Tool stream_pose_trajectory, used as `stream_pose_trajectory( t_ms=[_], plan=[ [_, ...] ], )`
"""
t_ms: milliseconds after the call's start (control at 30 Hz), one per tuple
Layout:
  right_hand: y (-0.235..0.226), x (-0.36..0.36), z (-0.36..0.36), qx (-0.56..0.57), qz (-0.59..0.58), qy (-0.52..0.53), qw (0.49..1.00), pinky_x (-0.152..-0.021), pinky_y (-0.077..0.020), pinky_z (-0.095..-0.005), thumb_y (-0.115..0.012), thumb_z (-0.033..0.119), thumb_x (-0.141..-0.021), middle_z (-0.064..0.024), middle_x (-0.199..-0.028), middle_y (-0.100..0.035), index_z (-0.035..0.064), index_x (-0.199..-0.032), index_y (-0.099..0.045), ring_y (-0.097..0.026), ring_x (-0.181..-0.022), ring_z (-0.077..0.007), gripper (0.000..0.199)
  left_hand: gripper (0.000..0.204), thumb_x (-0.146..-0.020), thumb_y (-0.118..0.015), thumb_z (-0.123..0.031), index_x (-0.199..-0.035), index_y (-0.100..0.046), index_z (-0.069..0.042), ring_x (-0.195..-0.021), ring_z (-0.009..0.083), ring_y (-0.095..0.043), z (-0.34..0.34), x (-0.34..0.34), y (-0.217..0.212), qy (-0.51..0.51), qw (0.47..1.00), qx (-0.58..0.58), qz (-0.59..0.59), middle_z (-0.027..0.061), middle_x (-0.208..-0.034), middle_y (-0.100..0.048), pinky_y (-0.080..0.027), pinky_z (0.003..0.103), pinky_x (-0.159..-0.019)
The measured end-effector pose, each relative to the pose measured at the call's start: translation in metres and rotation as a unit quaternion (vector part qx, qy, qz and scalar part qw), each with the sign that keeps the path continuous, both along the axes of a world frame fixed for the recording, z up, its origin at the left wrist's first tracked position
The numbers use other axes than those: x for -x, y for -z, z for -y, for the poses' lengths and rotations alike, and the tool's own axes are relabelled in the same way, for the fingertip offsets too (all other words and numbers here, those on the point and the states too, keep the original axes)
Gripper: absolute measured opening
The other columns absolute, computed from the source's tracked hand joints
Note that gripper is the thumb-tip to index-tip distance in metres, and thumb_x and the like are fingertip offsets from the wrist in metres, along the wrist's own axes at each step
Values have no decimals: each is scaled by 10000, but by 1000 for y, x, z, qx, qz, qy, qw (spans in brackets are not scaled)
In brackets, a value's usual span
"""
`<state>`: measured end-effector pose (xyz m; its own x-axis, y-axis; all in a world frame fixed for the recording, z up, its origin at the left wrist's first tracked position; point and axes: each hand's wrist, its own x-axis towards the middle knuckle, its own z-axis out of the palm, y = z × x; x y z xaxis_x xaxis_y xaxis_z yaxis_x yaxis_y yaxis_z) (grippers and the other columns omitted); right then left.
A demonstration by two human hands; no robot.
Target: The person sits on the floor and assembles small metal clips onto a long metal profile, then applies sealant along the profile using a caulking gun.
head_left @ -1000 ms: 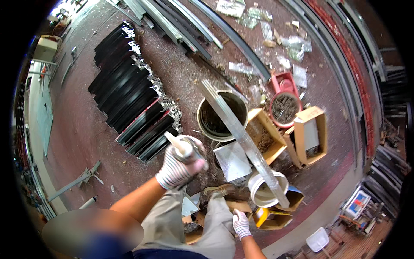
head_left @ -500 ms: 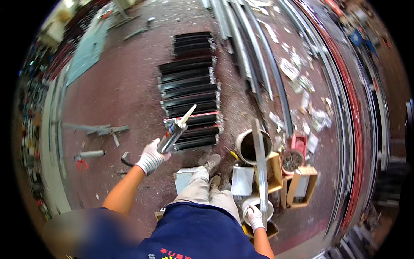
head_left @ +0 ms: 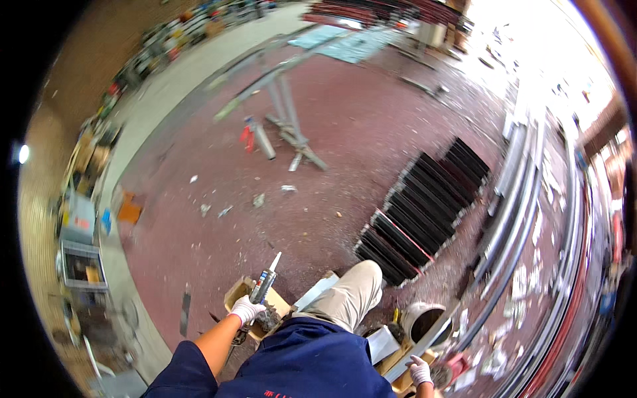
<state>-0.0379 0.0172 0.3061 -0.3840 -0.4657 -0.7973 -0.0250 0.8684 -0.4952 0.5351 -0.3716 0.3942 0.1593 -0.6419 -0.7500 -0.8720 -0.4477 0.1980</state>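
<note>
My left hand (head_left: 247, 310), in a white knitted glove, is wrapped round a sealant cartridge (head_left: 263, 286). The tube is dark and silvery, and its pale pointed nozzle (head_left: 275, 261) tilts upward. Close beneath it is an open cardboard box (head_left: 237, 290) with dark small contents. My right hand (head_left: 419, 371), gloved too, is low at the right beside a long light metal bar (head_left: 428, 337). One finger is stretched out and nothing shows in this hand. The bar passes by a white bucket (head_left: 415, 310). A caulking gun (head_left: 263, 141) with a red handle lies on the floor ahead.
Black profiles (head_left: 424, 205) lie in a row on the dark red floor, ahead to the right. Long metal tubes (head_left: 514, 199) run along the right side. A grey metal trestle (head_left: 288, 109) stands ahead. Scraps of wrapping (head_left: 524, 285) litter the right. Storage bins (head_left: 83, 265) line the left wall.
My view has swung left, so the black profiles now appear farther right. The cartridge stays in my left hand, now above the cardboard box. My right hand has shifted across the metal bar to its right side.
</note>
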Motion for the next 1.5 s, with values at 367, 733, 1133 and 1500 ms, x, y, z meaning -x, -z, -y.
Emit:
stream_pose_trajectory(
  t_ms=[367,733,1133,1500],
  plan=[
    [-25,-40,249,62,-15,-206,976,-813,-536,-289,-579,90,-960,-117,-1035,-755,-64,-1307,-661,-686,-886,-164,388,655,-759,-835,-421,-1247,-673,-15,-1170,375,-689,23,-180,-20,-257,955,-19,147,232,-1257,-711,-546,450,-1004],
    [5,-165,574,141,-169,-650,727,-774,-593,-349,-559,128,-981,-178,-1009,-776,-5,-1287,-674,-747,-863,-219,353,620,-733,-851,-415,-1190,-663,-40,-1141,382,-693,157,-348,44,-329,934,-62,122,236,-1188,-722,-541,452,-983],
    [-66,-478,966,236,-160,-762,581,-1042,-527,-405,-573,253,-1012,-184,-1177,-752,38,-1268,-706,-696,-1158,-335,360,675,-677,-860,-442,-1178,-669,-30,-1130,409,-691,213,-421,-7,-435,897,73,-23,259,-1191,-715,-548,468,-962],
    [-16,-800,1098,196,-58,-873,443,-926,-544,-536,-449,293,-998,-245,-1144,-718,36,-1113,-725,-675,-1032,-468,394,635,-926,-683,-626,-1210,-681,-58,-735,157,-618,216,-500,-9,-774,584,153,-192,27,-857,-654,-498,340,-671]
  ],
)
